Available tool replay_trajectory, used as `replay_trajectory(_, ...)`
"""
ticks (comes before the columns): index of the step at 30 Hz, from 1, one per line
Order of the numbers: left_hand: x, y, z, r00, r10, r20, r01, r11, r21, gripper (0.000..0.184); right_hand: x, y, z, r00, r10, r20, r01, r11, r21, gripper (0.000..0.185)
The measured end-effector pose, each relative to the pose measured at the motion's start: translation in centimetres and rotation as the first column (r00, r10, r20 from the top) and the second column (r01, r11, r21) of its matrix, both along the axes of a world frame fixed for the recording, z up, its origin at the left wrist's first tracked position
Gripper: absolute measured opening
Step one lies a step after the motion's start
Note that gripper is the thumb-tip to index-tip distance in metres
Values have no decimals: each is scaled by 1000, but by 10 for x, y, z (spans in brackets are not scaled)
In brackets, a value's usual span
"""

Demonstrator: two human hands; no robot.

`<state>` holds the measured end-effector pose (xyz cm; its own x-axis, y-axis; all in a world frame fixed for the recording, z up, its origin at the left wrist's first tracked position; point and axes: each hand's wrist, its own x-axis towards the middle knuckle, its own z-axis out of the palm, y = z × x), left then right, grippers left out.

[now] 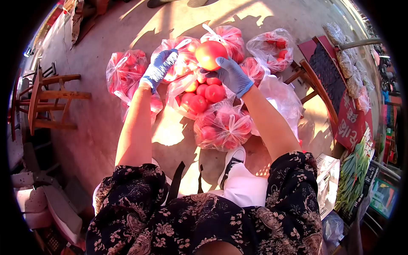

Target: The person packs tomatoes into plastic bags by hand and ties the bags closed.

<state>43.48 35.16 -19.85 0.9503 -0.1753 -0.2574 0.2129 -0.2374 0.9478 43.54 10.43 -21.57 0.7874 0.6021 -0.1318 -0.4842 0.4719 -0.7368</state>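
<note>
A large red tomato [210,55] is held up in my right hand [233,75], which wears a blue glove. My left hand [160,68], gloved too, is raised beside a tied bag of tomatoes [182,53]; its fingers are bunched together, and what they hold, if anything, I cannot make out. Beneath and between the hands, an open plastic bag shows several loose tomatoes [208,94]. Nearer my feet sits another tied bag [223,127]. More tied bags stand at the left [126,70] and behind the held tomato [229,38].
An open bag with a few tomatoes [272,49] and white plastic bags [280,100] lie to the right. Wooden stools stand at the left [55,100] and right [318,87]. Green onions [355,178] and a white basket [326,182] are at the lower right.
</note>
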Motion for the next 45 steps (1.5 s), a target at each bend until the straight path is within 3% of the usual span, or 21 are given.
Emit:
replay_trajectory(1,-7,7,-15,988,-148,-34,148,897,417,83,-2,-6,-8,994,18,-105,-12,998,54,62)
replay_trajectory(3,-35,-1,-31,956,-281,-79,209,472,857,110,-9,-13,-17,947,70,-312,-18,986,165,62)
replay_trajectory(4,-46,-4,-31,965,-262,-18,132,424,896,87,-12,-17,-17,949,53,-310,-24,995,95,59)
replay_trajectory(7,-28,17,-69,976,-20,-219,199,499,843,61,-12,-10,-28,983,123,-137,-158,944,-290,63)
replay_trajectory(8,-32,21,-67,998,28,-56,35,501,865,44,-16,2,-31,983,168,77,-116,886,-449,67)
replay_trajectory(9,-29,28,-60,997,-26,-68,71,574,816,33,-22,6,-31,942,265,205,-29,675,-737,75)
replay_trajectory(10,-25,38,-65,968,177,-179,-102,927,362,27,-24,18,-41,902,349,256,12,571,-821,81)
replay_trajectory(11,-20,47,-70,886,271,-377,-357,917,-180,23,-26,30,-56,852,436,291,66,462,-885,87)
replay_trajectory(12,-18,42,-47,822,287,-491,-478,817,-322,19,-28,43,-69,869,409,278,66,461,-885,89)
replay_trajectory(14,-19,34,-29,737,250,-628,-543,773,-329,17,-30,68,-87,899,356,253,68,459,-886,92)
replay_trajectory(17,-22,19,-9,756,127,-642,-477,779,-407,17,-27,97,-95,816,521,249,232,98,-968,92)
replay_trajectory(18,-24,7,5,783,175,-597,-438,837,-328,26,-28,101,-114,796,551,250,229,108,-967,89)
replay_trajectory(21,-24,1,9,858,111,-502,-351,840,-414,25,-42,103,-117,748,607,267,271,87,-959,79)
replay_trajectory(22,-24,-2,13,861,128,-492,-352,849,-394,23,-42,100,-113,717,639,279,290,91,-953,65)
replay_trajectory(26,-21,-5,14,897,111,-429,-277,896,-348,21,4,64,-125,721,555,415,313,274,-910,52)
replay_trajectory(27,-20,-4,11,899,107,-424,-276,891,-360,21,13,57,-128,666,582,466,481,142,-865,40)
replay_trajectory(29,-17,-1,2,905,98,-414,-271,883,-383,21,20,50,-135,729,560,393,523,-87,-848,47)
replay_trajectory(35,-11,-2,-7,870,125,-477,-350,839,-417,24,33,79,-120,962,250,-111,-8,-381,-925,80)
replay_trajectory(36,-11,-2,-9,871,124,-476,-341,849,-403,25,39,82,-118,953,203,-225,-133,-386,-913,95)
replay_trajectory(42,-11,-1,-13,852,118,-509,-334,873,-356,26,52,81,-132,970,110,-215,-161,-370,-915,103)
replay_trajectory(45,-11,3,-12,862,96,-497,-317,868,-381,25,55,52,-181,977,213,-20,-13,-36,-999,80)
